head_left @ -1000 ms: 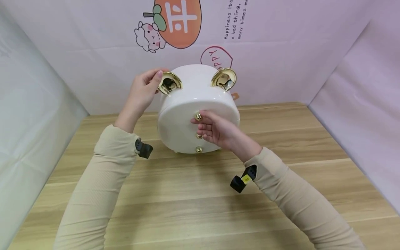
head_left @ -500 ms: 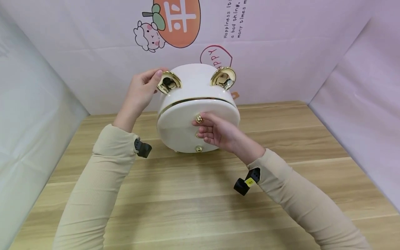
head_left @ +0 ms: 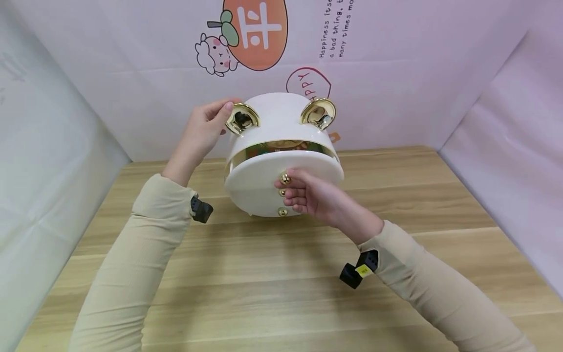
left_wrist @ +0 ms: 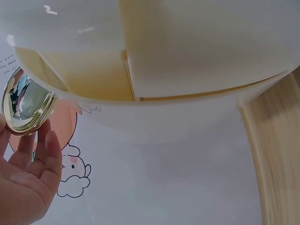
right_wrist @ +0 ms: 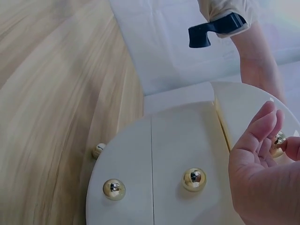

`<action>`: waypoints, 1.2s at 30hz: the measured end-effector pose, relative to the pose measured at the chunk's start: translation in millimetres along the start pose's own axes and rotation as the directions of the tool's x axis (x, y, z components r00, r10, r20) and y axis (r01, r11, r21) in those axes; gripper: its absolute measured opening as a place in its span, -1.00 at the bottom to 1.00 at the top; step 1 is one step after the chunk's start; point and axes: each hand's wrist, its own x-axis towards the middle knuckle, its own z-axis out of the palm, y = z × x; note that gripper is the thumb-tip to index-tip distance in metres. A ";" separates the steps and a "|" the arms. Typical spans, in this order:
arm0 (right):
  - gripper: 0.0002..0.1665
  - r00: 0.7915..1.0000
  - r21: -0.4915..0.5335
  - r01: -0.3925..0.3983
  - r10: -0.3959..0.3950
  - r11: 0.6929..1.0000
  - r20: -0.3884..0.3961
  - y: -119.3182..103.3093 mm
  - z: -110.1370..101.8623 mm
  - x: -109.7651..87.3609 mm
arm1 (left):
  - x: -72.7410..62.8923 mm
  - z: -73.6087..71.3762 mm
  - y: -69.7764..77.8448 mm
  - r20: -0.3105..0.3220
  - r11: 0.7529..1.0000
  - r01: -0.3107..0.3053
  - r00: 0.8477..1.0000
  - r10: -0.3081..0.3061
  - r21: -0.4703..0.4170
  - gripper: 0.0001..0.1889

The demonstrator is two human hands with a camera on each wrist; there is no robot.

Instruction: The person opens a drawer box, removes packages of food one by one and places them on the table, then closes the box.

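A glossy white rounded drawer box (head_left: 281,115) with two gold ears stands on the table. My left hand (head_left: 202,129) pinches the rim of the left gold ear (head_left: 242,120), thumb in front and fingers behind. With thumb and forefinger my right hand (head_left: 318,198) pinches the top gold knob (head_left: 285,178); its other fingers are curled below. The top drawer (head_left: 255,178) is pulled partway out, and colourful printed items (head_left: 288,145) show in its gap. Lower down, the middle knob (right_wrist: 194,180) and bottom knob (right_wrist: 114,189) sit on drawer fronts that are flush together.
The wooden table (head_left: 246,293) stretches in front of the box and to both sides. Behind stands a white printed cloth backdrop (head_left: 154,98), close to the box, with plain white cloth at the left and right. The right gold ear (head_left: 318,115) is untouched.
The top drawer, closed one second ago, has come out toward me along with my right hand, uncovering the colourful items. My left hand has stayed on the left ear.
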 end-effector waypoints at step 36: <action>-0.67 0.991 0.067 -0.047 0.038 0.997 0.128 16.5 5.2 -36.8 | 0.9 -0.8 -0.6 0.018 1.000 0.013 1.000 -0.013 0.021 -0.58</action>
